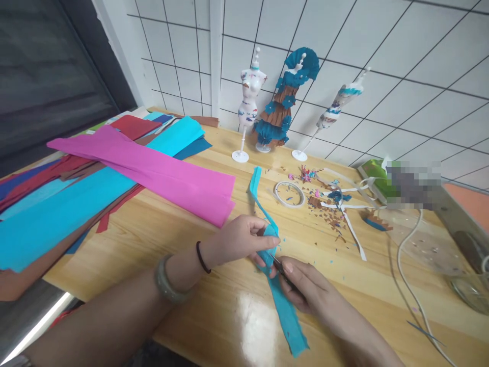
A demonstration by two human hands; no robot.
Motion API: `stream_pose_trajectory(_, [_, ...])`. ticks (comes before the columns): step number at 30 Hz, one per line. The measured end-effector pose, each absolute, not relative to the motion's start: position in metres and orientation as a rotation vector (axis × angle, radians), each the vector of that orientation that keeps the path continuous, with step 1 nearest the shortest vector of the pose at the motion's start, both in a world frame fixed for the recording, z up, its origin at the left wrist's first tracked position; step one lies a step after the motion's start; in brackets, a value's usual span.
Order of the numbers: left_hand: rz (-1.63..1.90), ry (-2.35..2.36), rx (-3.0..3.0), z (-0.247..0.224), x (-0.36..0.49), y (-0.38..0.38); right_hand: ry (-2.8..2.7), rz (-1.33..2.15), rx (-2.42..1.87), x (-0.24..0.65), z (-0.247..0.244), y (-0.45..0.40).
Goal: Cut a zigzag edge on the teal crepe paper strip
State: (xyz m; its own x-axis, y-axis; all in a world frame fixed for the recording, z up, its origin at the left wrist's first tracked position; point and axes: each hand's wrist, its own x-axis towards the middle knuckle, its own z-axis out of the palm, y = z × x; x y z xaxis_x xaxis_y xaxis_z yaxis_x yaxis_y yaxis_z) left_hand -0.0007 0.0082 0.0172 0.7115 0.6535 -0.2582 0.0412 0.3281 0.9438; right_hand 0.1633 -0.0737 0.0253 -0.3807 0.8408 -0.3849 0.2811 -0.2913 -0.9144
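My left hand (244,237) pinches a folded part of a turquoise paper strip (288,316) above the wooden table. One end of the strip reaches away toward the mannequins, and the other hangs down toward the table's near edge. In my right hand (305,283) is a small pair of dark-handled scissors (281,269). The fingers are wrapped round the handles, and the thin blade tips touch the folded turquoise paper just below my left fingers. A roll of white tape (289,194) lies flat beyond my hands.
Colored paper sheets, a pink one (171,178) on top, spread across the left. Two bare mannequins (252,97) and a paper-dressed one (280,112) stand by the wall. Scraps (330,216) lie at centre right; a white cable (401,260) runs along the right.
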Motion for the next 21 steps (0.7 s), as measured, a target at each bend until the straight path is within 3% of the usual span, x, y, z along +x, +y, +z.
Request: stream_pose_trajectory(21, [0.354,0.641,1.266,0.0119,-0.0034,0.0079,-1.602,1.719,-1.428,0.1612,0.0295,-0.0760])
